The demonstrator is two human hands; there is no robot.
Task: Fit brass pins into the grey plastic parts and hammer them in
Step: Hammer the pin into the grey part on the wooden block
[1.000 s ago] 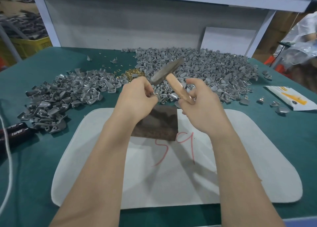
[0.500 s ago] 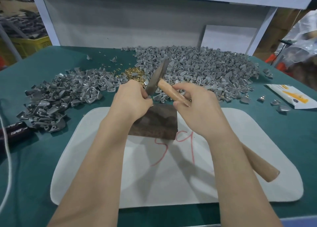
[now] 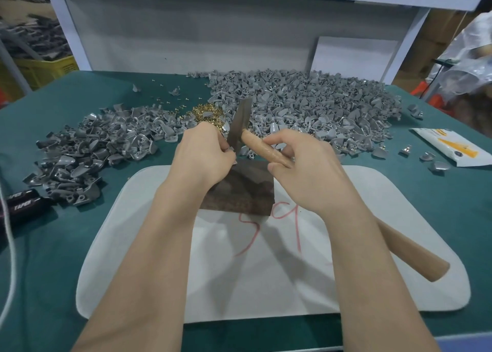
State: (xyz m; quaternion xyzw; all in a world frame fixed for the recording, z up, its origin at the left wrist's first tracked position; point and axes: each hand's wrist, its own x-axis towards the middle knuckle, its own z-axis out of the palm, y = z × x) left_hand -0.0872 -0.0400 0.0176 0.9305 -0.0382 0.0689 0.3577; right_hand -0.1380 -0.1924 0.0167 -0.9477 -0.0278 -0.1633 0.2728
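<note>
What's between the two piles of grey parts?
In the head view, a small heap of brass pins sits in the gap between the left pile and the larger right pile, just beyond the left hand.

Your mat was white with a red scrawl, the tablecloth teal-green, and the block at centre frame a mottled dark brown. Your hammer had a pale tan handle and a dull grey head. The plastic parts were silver-grey, the pins gold, and the packet at right white and orange.
</note>
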